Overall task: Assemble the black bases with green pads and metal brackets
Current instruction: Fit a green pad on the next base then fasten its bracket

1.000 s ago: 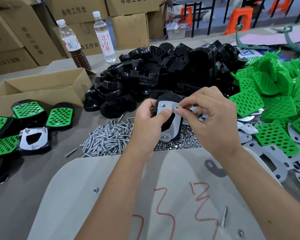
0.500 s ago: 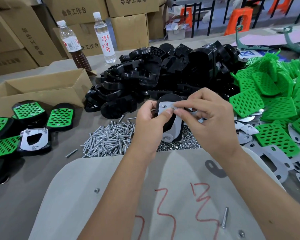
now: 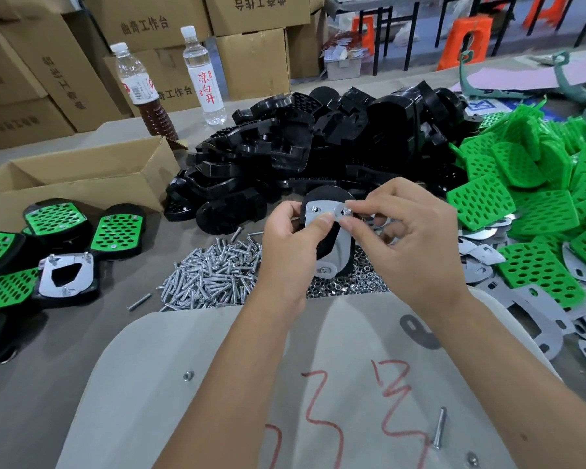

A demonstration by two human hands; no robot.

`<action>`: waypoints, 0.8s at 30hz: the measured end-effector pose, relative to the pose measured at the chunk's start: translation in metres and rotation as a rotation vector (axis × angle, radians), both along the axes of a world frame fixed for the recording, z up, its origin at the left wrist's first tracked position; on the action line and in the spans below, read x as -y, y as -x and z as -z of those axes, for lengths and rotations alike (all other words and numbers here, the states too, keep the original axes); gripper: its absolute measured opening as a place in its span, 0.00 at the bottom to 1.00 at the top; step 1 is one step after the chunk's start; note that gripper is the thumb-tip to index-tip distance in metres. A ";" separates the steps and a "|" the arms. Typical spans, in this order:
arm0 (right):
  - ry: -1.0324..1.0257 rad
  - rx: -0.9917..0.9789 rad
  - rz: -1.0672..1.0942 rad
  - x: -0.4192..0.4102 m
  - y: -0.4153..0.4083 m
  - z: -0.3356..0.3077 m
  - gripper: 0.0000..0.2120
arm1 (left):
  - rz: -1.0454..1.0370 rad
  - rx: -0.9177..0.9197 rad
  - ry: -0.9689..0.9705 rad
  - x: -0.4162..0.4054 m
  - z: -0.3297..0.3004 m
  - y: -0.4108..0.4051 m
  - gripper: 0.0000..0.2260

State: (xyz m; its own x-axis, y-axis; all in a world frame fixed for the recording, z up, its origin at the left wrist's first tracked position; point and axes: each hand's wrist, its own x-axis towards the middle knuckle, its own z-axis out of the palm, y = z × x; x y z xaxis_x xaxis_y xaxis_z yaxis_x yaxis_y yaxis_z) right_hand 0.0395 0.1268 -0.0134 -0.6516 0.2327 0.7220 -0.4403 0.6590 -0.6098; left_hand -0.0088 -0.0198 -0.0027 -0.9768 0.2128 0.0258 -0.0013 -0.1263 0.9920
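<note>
Grey worktable (image 3: 31, 384) here, and it's crowded: a big heap of black bases (image 3: 318, 147) at the back, green pads (image 3: 538, 204) piled on the right with flat metal brackets (image 3: 535, 319) strewn beside and under them. In the middle lie a pile of bolts (image 3: 210, 275) and, just beside it, a pile of nuts (image 3: 345, 286), with a pale board (image 3: 190, 384) marked in red at the near edge. On the left sit finished assemblies (image 3: 55, 218), an open cardboard box (image 3: 82, 177), and two bottles (image 3: 203, 69) behind it.

Head-worn view, forward-down, close over table (image 3: 31, 384)
</note>
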 end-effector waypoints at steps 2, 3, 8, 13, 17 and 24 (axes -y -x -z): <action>-0.025 -0.002 0.027 0.000 0.000 0.001 0.09 | -0.034 0.022 -0.005 0.001 0.000 0.002 0.03; -0.027 -0.018 0.052 0.000 0.000 0.001 0.14 | -0.047 0.031 -0.007 0.001 0.000 0.003 0.03; 0.006 -0.010 0.015 0.001 -0.002 -0.003 0.05 | -0.048 0.037 0.015 0.001 0.000 0.003 0.05; 0.075 0.006 -0.006 0.005 -0.004 -0.005 0.19 | -0.082 0.094 -0.009 0.001 0.000 0.004 0.03; 0.127 0.023 -0.049 0.003 -0.007 -0.007 0.14 | -0.081 0.113 -0.024 0.003 -0.001 0.006 0.01; 0.439 0.041 -0.058 0.000 -0.004 -0.007 0.30 | -0.057 0.168 -0.015 -0.002 0.000 0.003 0.02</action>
State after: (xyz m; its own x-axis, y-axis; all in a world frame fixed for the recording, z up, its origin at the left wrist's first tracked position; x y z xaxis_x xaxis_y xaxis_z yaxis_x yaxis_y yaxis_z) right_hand 0.0435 0.1267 -0.0059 -0.6988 0.4740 0.5357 -0.4381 0.3084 -0.8444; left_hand -0.0114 -0.0178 -0.0022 -0.9780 0.1580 -0.1361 -0.1594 -0.1453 0.9765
